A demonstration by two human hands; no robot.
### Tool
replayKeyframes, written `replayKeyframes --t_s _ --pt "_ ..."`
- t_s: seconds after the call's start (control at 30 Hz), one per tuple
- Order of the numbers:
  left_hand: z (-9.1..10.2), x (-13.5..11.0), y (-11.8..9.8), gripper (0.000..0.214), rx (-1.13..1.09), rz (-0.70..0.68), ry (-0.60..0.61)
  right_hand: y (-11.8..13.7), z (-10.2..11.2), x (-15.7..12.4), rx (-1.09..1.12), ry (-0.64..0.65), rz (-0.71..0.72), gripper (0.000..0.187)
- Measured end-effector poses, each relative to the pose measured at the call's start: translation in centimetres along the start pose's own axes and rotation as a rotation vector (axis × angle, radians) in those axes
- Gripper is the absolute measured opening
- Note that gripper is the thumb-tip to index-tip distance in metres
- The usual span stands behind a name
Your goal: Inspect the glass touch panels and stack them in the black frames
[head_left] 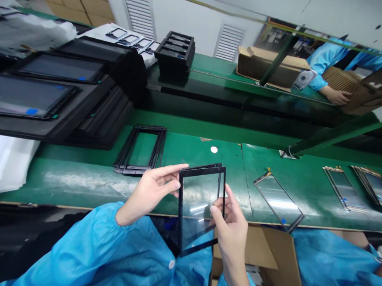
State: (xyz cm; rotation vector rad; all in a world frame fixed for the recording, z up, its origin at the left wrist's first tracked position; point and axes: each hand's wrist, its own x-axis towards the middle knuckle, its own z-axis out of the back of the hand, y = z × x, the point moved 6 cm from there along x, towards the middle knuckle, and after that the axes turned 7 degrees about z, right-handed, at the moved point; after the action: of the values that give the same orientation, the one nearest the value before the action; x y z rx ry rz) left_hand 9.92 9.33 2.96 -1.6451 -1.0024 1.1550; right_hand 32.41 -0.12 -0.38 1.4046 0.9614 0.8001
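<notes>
Between my hands a black-bordered glass touch panel (195,203) is held upright over the bench's front edge. A second dark edge shows just behind its top and right side; whether it is a separate frame I cannot tell. My left hand (156,188) pinches the upper left edge between thumb and fingers. Gripping the right edge, my right hand (229,223) has its thumb near the front face and its fingers behind, partly seen through the glass. Beyond my left hand, several thin black frames (121,167) lie in a loose stack on the green bench (190,156).
Stacked black foam trays (92,111) with screens stand at the left. One glass panel (280,200) lies to the right, with more panels (369,184) farther right. An open cardboard box (287,261) is below the bench edge. A co-worker's hand (338,96) touches cardboard across the bench.
</notes>
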Motion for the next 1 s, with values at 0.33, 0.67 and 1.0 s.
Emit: replayKeyframes --t_s 0.33,0.67,1.0 --pt "-0.2 -0.1 0.3 0.045 -0.04 0.013 0.015 0.2 -0.2 -0.1 0.004 -0.015 0.005 0.076" --pt "-0.3 0.0 0.3 0.043 -0.056 -0.004 0.034 -0.3 0.2 0.0 0.005 -0.003 -0.004 0.079" --pt "0.1 -0.1 -0.9 0.046 0.033 -0.168 -0.072 -0.4 0.4 -0.2 0.021 0.007 0.0 0.075"
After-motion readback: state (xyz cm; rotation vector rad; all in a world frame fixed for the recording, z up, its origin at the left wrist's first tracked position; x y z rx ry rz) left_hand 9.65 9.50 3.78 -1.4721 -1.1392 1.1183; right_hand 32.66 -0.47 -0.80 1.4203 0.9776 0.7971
